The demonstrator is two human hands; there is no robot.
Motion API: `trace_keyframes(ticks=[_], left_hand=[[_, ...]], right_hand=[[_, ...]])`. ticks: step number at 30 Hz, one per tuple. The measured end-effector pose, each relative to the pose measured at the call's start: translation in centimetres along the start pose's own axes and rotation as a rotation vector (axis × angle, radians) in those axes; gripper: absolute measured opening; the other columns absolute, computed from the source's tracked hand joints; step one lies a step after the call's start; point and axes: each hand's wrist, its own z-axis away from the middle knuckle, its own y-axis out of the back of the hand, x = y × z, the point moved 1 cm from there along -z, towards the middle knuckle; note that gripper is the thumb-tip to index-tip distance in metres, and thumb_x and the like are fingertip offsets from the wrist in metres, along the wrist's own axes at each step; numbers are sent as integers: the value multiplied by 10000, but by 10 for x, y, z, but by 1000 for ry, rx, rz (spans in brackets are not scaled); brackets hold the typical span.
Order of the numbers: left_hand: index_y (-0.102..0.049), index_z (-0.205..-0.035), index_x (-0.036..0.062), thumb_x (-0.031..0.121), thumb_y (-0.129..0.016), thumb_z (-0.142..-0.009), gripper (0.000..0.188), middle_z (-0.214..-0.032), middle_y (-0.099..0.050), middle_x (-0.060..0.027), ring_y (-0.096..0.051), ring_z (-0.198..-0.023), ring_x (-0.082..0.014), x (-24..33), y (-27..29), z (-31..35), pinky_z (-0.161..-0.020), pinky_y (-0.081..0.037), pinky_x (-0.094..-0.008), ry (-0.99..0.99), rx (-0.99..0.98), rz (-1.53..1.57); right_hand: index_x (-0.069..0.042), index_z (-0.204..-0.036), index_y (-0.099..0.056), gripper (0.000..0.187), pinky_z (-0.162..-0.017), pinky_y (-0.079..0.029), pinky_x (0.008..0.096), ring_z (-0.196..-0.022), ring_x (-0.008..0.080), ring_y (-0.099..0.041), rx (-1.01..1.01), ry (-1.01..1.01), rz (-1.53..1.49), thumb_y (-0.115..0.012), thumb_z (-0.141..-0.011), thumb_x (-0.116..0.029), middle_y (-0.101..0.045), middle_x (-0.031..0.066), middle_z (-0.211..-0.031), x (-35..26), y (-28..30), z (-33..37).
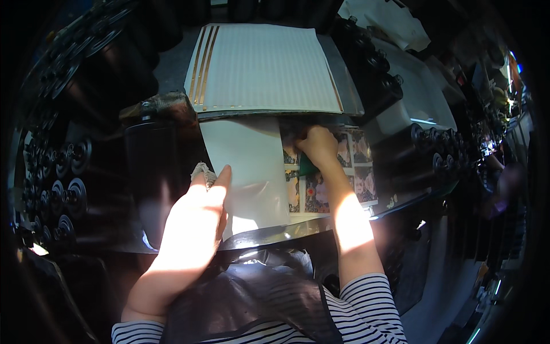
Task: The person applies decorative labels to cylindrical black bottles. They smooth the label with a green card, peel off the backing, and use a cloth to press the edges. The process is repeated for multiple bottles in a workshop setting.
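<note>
My left hand (200,209) is at the left edge of a plain whitish sheet (249,178). A crumpled grey-white cloth (201,172) shows at its fingertips, and the thumb points away from me over the sheet. To the right lies a sheet printed with several small pictures (364,180), partly bordered by the whitish sheet. My right hand (321,144) is closed above the far part of the printed sheet. A dark green flat piece (308,167) shows just below its fingers; its kind cannot be made out, and the hand hides part of it.
Beyond the work surface lies a white ribbed sheet with gold stripes (263,69). A dark bottle (152,172) stands at the left, with several black pump-top bottles (69,198) beyond it. More dark bottles (432,152) and a pale bin (415,92) are on the right.
</note>
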Motion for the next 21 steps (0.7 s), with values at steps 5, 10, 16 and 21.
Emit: trace_keyframes(ticks=[5, 10, 16, 21], left_hand=[[-528, -1207, 33, -40, -523, -782, 432, -929, -547, -168, -554, -798, -286, 7, 19, -2, -733, -458, -338, 105, 37, 33], [-540, -1189, 31, -69, -534, -741, 459, -902, -544, -165, -550, -765, -269, 8, 25, -3, -715, -458, -329, 86, 42, 122], [-558, -1180, 32, -20, -595, -786, 400, -938, -583, -150, -577, -839, -260, -8, 37, 19, -771, -474, -319, -90, 109, 80], [-613, -1138, 48, -27, -579, -813, 335, -887, -611, -87, -588, -686, -140, -47, 81, 59, -632, -491, -215, 55, 395, 262]], right_hand=[[-32, -918, -664, 262, -671, -494, 345, -694, 255, -642, 109, 22, -138, -624, -765, -241, -663, 142, -773, 4, 9, 13], [63, -886, -625, 352, -617, -462, 262, -670, 133, -601, -311, -20, -709, -642, -813, -281, -651, 107, -771, -34, 27, 42], [74, -936, -598, 296, -625, -454, 231, -696, 99, -577, -332, 72, -976, -659, -803, -184, -641, 78, -790, -61, 22, 71], [29, -1012, -583, 216, -685, -454, 216, -759, 98, -589, 77, 298, -1034, -609, -841, -100, -636, 78, -885, -65, 91, 141]])
